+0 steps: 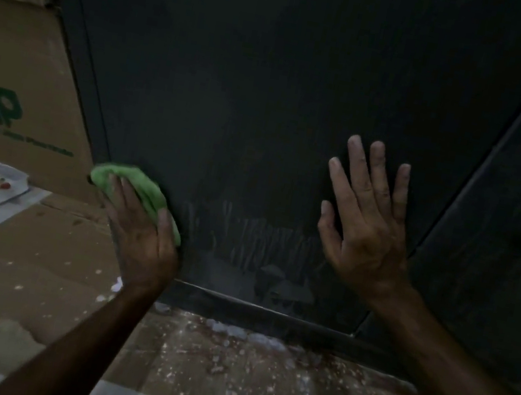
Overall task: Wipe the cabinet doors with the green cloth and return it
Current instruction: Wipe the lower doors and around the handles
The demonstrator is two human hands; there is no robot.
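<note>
Left hand grasps green cloth against dark cabinet door, likely wiping | right hand flat, fingers spread, grip released, apparently steadying door

Head view, down-forward, seemingly close to cabinet door.

Both arms reach up and forward. Left hand is low on the left, fingers curled round something in its grip; right hand is spread flat, fingers straight, pointing up.
</note>
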